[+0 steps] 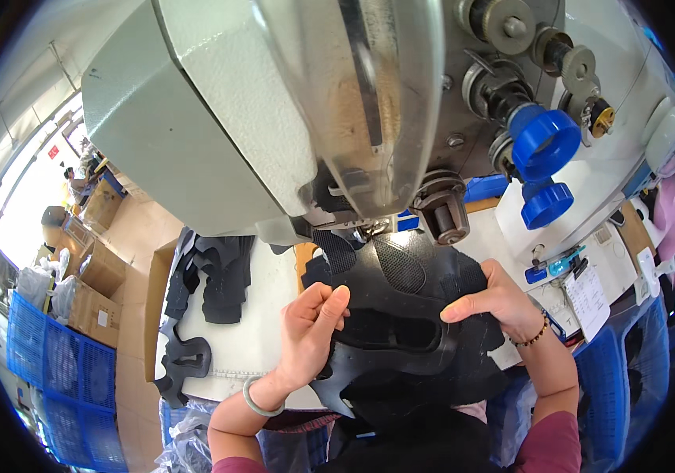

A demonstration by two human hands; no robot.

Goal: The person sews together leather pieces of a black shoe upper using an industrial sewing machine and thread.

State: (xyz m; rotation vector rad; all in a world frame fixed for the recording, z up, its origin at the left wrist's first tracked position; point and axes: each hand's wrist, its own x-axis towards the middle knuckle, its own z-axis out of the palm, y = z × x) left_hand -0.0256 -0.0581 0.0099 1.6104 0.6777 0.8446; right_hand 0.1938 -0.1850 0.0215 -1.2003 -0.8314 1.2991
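Note:
A black shoe upper (pixel 420 298), with mesh patches and a long oval opening, lies spread under the head of a sewing machine (pixel 235 87). Its far edge reaches the presser foot (pixel 373 229). My left hand (pixel 310 327) is closed at the upper's left side, with curled fingers and the thumb pressed against them. On the right side, my right hand (pixel 499 303) grips the upper, thumb on top and fingers hidden beneath. The near part of the black material hangs toward my lap.
More black upper pieces (pixel 223 276) lie on the white table (pixel 255 347) at left. Blue tension knobs (pixel 544 142) jut from the machine. At right are a paper sheet (pixel 587 301) and small blue tools. Blue crates (pixel 61 355) and cardboard boxes (pixel 95 307) stand on the left floor.

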